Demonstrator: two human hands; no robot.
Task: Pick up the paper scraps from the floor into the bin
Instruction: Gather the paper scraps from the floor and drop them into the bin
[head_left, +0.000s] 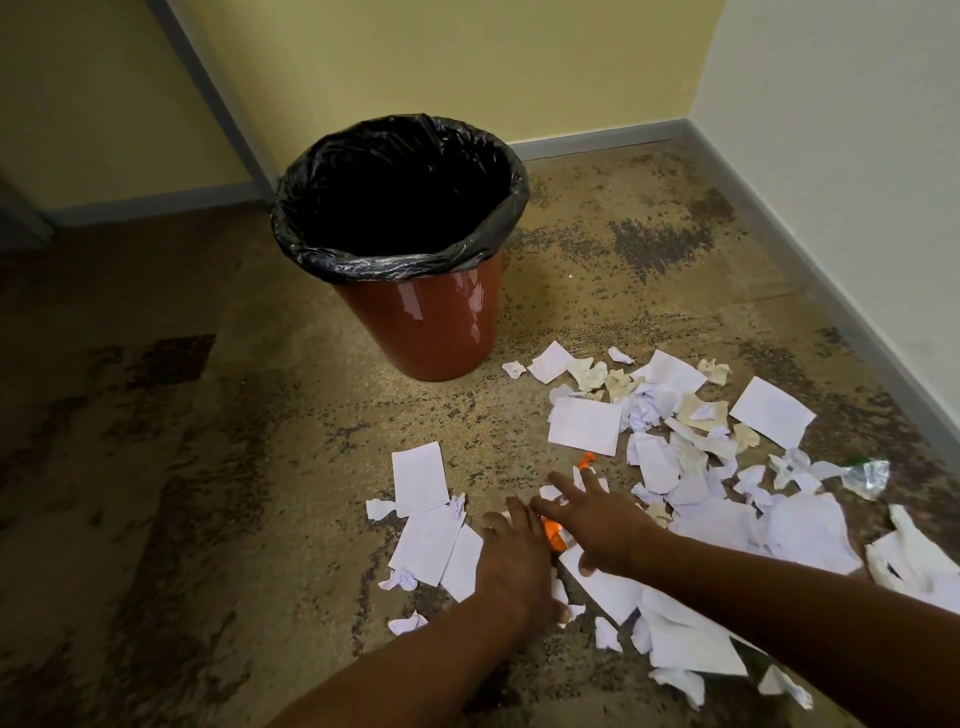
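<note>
A round red-brown bin (441, 327) with a black liner stands upright on the floor, its inside dark. White paper scraps (670, 431), flat and crumpled, lie scattered to the right of it and toward me. My left hand (511, 558) rests palm down on the floor beside flat white sheets (431, 540). My right hand (597, 519) is spread, fingers apart, over an orange wrapper (555, 538) and a white sheet. Neither hand visibly grips anything.
The floor (234, 467) is worn and speckled. Yellow and white walls with grey skirting (831, 291) meet in a corner behind the bin. A clear plastic scrap (870, 478) lies at the right among the paper.
</note>
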